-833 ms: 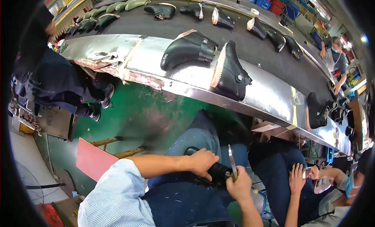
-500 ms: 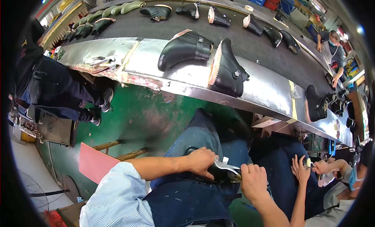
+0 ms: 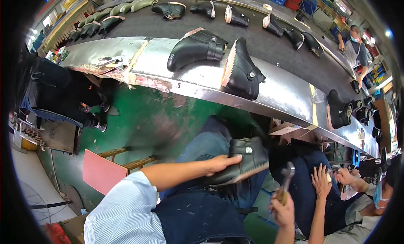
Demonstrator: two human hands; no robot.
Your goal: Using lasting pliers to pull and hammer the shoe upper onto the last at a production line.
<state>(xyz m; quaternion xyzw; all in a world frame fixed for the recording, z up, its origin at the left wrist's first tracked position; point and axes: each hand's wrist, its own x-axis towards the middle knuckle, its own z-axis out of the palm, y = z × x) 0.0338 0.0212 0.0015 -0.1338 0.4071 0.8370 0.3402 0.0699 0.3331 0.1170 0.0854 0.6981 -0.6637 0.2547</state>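
Over my lap a black ankle boot lies tilted on its side, its pale, ridged sole edge facing down and toward my right. My left hand is closed on it, thumb on top and the other fingers hidden behind. To the right of the boot and apart from it, my right hand grips a hammer-like tool, with a shiny metal head pointing up and a yellowish handle. Motion blurs the tool, so its exact kind is unclear.
Two black boots stand on the metal bench edge. More boots line the dark belt behind. A co-worker's hands work close on my right. A pink-topped stool stands left; another person sits far left.
The boot has come up from my lap and turned, showing its side and sole edge. My right hand has moved right and down, away from the boot, with the tool now upright.
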